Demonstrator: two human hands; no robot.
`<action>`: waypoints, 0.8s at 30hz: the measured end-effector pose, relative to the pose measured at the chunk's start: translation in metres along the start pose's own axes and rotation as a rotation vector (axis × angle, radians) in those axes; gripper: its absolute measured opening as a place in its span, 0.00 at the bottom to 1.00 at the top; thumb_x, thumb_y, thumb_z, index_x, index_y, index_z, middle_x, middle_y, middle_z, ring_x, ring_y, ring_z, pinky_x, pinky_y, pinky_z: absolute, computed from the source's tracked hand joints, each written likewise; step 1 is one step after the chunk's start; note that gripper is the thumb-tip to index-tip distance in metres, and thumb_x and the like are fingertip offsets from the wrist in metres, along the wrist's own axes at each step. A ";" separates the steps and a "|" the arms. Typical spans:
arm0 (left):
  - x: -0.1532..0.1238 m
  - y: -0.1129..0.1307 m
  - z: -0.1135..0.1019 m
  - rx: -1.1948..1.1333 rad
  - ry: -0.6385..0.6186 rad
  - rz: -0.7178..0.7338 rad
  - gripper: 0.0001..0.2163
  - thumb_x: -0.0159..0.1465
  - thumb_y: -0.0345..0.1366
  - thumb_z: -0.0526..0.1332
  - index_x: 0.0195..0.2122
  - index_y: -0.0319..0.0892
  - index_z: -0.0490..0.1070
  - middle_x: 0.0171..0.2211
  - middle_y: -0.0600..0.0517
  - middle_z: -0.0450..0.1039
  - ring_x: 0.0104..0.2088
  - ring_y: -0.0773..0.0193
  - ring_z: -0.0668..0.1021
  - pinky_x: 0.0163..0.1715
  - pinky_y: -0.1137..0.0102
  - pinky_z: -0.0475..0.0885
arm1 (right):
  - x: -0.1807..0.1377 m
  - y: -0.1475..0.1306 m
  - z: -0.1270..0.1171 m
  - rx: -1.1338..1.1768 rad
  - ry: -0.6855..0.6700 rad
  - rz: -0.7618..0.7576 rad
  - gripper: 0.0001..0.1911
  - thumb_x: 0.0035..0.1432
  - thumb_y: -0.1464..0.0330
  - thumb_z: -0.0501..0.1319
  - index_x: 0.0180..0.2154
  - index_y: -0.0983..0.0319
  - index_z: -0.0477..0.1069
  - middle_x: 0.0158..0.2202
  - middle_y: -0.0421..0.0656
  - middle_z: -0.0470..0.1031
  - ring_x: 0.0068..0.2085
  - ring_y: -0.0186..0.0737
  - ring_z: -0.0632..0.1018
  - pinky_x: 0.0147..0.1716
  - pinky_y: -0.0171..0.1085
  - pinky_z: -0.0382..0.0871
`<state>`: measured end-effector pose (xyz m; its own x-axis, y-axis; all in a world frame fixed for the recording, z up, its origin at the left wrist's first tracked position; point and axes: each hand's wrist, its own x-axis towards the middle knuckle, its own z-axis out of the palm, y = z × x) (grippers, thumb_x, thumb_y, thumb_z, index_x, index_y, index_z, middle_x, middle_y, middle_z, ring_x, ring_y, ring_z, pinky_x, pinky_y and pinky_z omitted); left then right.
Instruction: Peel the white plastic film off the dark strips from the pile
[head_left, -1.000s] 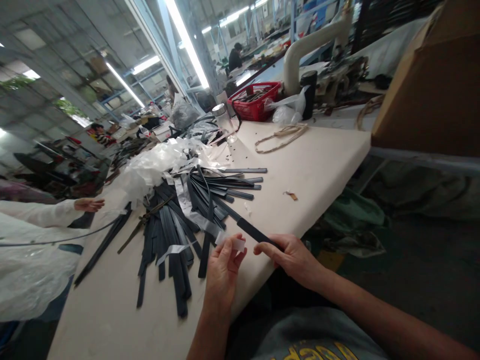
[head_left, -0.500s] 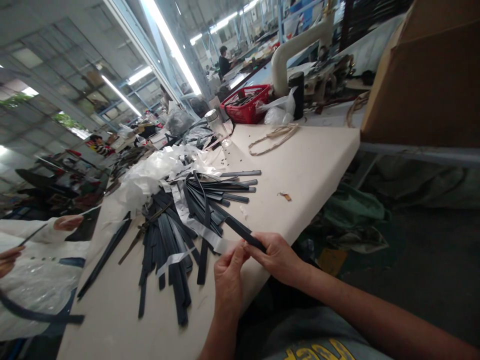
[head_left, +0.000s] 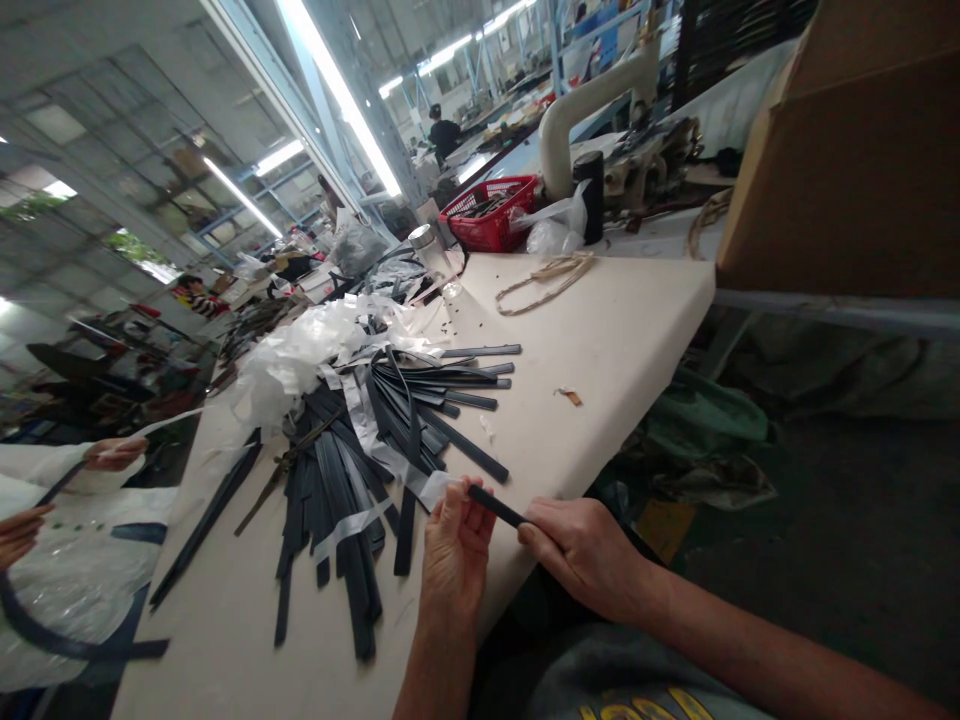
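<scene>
My right hand (head_left: pixel 589 550) is closed around one end of a short dark strip (head_left: pixel 496 506), which points left toward my other hand. The fingers of my left hand (head_left: pixel 456 545) are curled in a pinch on the end of a thin white backing strip (head_left: pixel 433 490), touching or very near the dark strip's far end. That white band runs back up to the heap. Just beyond my hands, a fanned pile of dark strips (head_left: pixel 322 480) lies on the pale table (head_left: pixel 600 330). What my right palm covers is hidden.
Crumpled white backing strips (head_left: pixel 289 345) are heaped behind the pile. A clear bottle (head_left: pixel 431 250), red basket (head_left: pixel 491 215) and cord loop (head_left: pixel 544 283) stand or lie farther back. At left, a co-worker's hands (head_left: pixel 112 455) hold a dark strip and a white band. A cardboard box (head_left: pixel 840 170) is at right.
My right hand has moved right and slightly down, away from my left, exposing more of the dark strip. My left fingers have turned upward. The co-worker's upper hand shifted left.
</scene>
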<state>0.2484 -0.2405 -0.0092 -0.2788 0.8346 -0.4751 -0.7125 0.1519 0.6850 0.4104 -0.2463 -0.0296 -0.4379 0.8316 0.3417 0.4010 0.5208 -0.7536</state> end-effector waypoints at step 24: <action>-0.036 -0.024 -0.016 0.173 -0.270 -0.002 0.13 0.55 0.39 0.71 0.37 0.35 0.81 0.37 0.43 0.80 0.37 0.59 0.79 0.38 0.67 0.75 | -0.014 0.003 -0.014 0.324 -0.128 0.224 0.24 0.65 0.62 0.55 0.61 0.55 0.62 0.30 0.39 0.77 0.20 0.35 0.73 0.18 0.31 0.69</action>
<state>0.2651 -0.2822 -0.0170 -0.0803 0.9412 -0.3282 -0.5863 0.2217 0.7791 0.4293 -0.2538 -0.0290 -0.4731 0.8763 0.0917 0.2326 0.2246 -0.9463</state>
